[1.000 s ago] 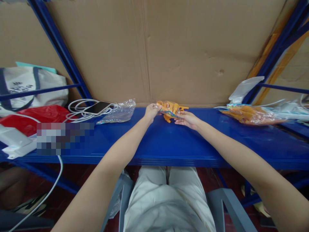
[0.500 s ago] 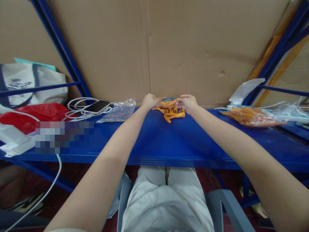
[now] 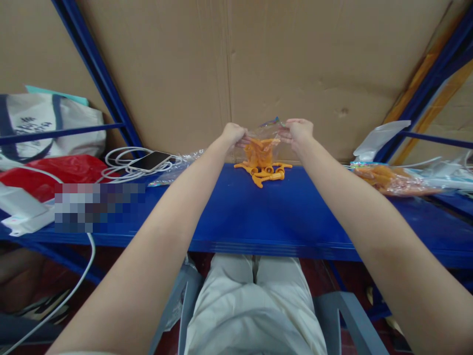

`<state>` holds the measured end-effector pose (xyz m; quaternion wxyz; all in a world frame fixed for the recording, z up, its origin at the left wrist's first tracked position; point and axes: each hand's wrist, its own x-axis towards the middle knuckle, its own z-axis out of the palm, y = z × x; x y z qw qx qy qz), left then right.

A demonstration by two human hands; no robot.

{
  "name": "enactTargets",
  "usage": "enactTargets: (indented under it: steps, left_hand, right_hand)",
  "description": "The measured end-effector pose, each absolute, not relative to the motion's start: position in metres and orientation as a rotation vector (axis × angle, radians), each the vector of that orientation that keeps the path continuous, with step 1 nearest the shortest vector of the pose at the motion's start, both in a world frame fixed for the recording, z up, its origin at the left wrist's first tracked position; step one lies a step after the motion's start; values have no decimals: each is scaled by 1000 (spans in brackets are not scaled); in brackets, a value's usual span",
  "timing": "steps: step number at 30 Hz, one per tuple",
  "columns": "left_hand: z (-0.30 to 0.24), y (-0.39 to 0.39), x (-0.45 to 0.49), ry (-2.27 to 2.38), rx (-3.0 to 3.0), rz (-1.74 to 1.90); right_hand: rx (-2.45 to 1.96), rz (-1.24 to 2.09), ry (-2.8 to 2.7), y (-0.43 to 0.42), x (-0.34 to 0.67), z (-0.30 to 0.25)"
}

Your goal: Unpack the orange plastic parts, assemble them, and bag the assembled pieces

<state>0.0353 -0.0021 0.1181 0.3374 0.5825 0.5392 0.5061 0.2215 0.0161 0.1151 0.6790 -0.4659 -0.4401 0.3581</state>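
My left hand (image 3: 235,134) grips the left side of a clear plastic bag (image 3: 269,132) at the far edge of the blue table. The bag's right side is pinched in my right hand (image 3: 297,132). Held up between both hands, the bag has orange plastic pieces (image 3: 259,154) inside it. Just below lie more orange plastic pieces (image 3: 266,175) on the table, some with round hollow ends. What exactly the pieces are I cannot make out.
Left of my arms are a clear plastic bag (image 3: 166,176), a phone (image 3: 151,161) on a coiled white cable (image 3: 111,170), and a red bag (image 3: 70,170). At right lies another bag of orange pieces (image 3: 384,178). Cardboard (image 3: 273,64) walls off the back of the blue table (image 3: 251,217).
Both hands have risen, lifting the plastic bag upright off the table. More of the orange pieces underneath now show.
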Motion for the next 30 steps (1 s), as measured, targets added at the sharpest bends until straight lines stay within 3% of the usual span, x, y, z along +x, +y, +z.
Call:
enactTargets:
  steps: [7,23,30]
  left_hand:
    - [134,-1,23,1343,1371,1436]
    - [167,-22,-2,1384,1514,1331]
    - [188,-52,-17,1287,1609,1478]
  right_hand:
    - [-912,788,-1134,13,224,137]
    - [-885,847,-1171,-13,208,164]
    - [-839,540,-1206,-55,181,180]
